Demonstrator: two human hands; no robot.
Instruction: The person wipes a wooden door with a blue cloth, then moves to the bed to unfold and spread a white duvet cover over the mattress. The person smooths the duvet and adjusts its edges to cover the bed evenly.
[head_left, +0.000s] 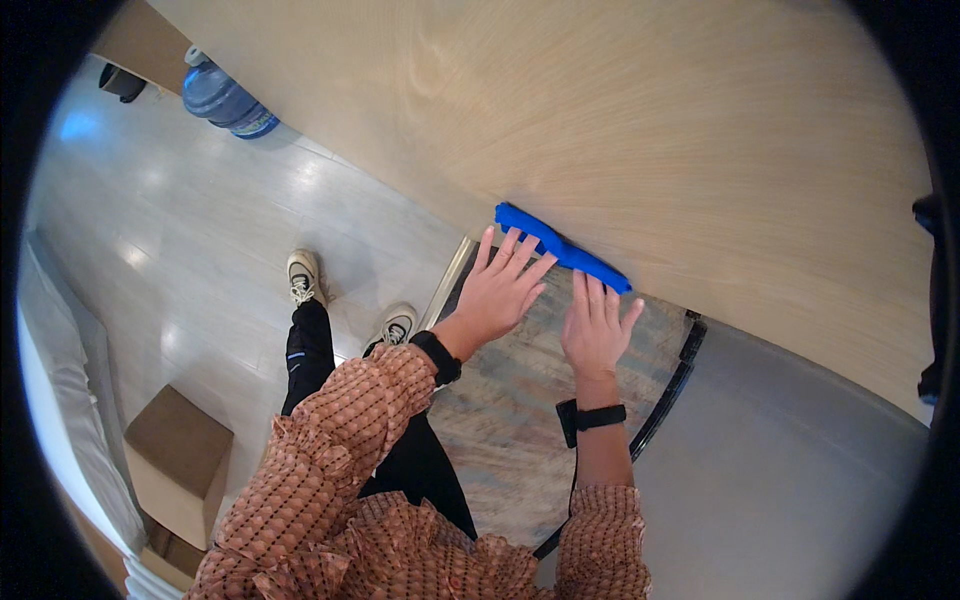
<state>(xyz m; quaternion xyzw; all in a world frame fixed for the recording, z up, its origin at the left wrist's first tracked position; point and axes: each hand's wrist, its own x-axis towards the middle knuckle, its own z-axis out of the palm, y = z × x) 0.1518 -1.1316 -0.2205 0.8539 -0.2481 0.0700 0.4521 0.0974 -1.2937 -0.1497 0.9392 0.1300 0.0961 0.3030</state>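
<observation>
A bright blue cloth (562, 247), rolled or folded into a long narrow strip, lies along the near edge of a light wood-grain tabletop (637, 135). My left hand (499, 289) has its fingers spread, with fingertips touching the near side of the cloth towards its left part. My right hand (600, 322) is palm down, its fingertips at the cloth's right part and its thumb apart. Neither hand is closed around the cloth. Both wrists wear black bands.
A large blue water bottle (225, 97) stands on the floor beyond the table's left part. Below the hands is a patterned mat or rug (510, 420). A brown box-like stool (180, 450) is at lower left. A dark object shows at the far right rim.
</observation>
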